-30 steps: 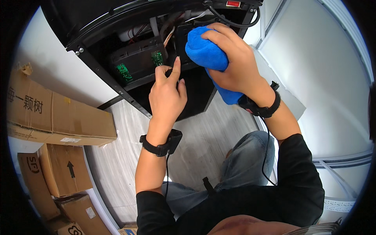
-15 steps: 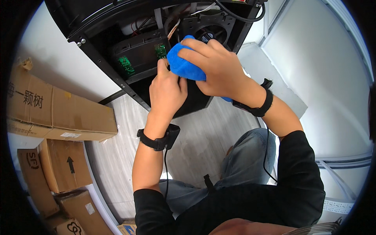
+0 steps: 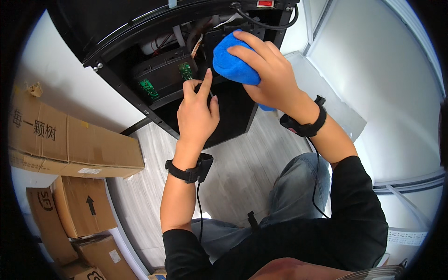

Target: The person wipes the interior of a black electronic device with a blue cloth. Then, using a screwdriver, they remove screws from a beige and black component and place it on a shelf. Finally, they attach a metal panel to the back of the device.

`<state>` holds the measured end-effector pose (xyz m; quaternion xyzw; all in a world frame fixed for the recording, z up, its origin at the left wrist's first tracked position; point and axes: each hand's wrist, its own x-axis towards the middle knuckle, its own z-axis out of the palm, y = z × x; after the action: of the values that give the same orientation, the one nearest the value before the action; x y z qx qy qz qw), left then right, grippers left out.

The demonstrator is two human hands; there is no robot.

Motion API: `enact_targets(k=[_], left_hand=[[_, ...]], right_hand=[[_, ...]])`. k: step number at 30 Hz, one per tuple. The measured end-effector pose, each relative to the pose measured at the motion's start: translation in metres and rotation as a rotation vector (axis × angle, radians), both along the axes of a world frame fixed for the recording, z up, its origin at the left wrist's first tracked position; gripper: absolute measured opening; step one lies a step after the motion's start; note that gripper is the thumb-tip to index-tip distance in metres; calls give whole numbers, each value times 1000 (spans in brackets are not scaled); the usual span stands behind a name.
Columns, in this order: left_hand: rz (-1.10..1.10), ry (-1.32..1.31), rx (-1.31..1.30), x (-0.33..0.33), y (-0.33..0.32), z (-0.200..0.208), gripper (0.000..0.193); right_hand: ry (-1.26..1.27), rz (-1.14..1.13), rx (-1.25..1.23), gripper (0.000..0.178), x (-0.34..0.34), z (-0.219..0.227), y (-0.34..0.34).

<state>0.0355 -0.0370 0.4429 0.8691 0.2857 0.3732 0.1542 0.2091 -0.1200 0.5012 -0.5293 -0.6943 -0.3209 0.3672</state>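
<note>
A folded blue cloth (image 3: 233,63) is gripped in my right hand (image 3: 273,74), held up in front of the open black machine cabinet (image 3: 119,77). A bit of blue also shows below that hand's wrist. To the left of the cloth, my left hand (image 3: 198,109) holds nothing; its index finger points up and the thumb stands apart. Its fingertips are close to a black housing (image 3: 163,70) inside the cabinet, which carries two green circuit boards (image 3: 185,71). Whether they touch it I cannot tell. The cloth and right hand hide much of the cabinet's right interior.
Cardboard boxes (image 3: 88,144) are stacked along the left side. A black cable (image 3: 266,25) loops at the cabinet's top right, near a red switch (image 3: 265,3). White panels (image 3: 373,93) stand on the right. Cords hang from both my wrist straps.
My right hand has moved up and slightly right with the cloth, away from my left hand. The left index finger has stretched out. The whole view has shifted slightly.
</note>
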Motion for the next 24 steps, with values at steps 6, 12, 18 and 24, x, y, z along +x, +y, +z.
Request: enact_targets(k=[6,12,18,24], left_hand=[[-4,1,-18,0,1,0,56],[-5,15,-13,-1,2,2,56],[0,20,-13,0,1,2,56],[-5,11,-29,0,2,1,56]], right_hand=[[113,-50,-10,64,0,4,-5],[411,25,-74,62,10,-18,-17],[752,145,-227,72,7,-64,-21],[856,194,-204,70,-6,-71,-19]])
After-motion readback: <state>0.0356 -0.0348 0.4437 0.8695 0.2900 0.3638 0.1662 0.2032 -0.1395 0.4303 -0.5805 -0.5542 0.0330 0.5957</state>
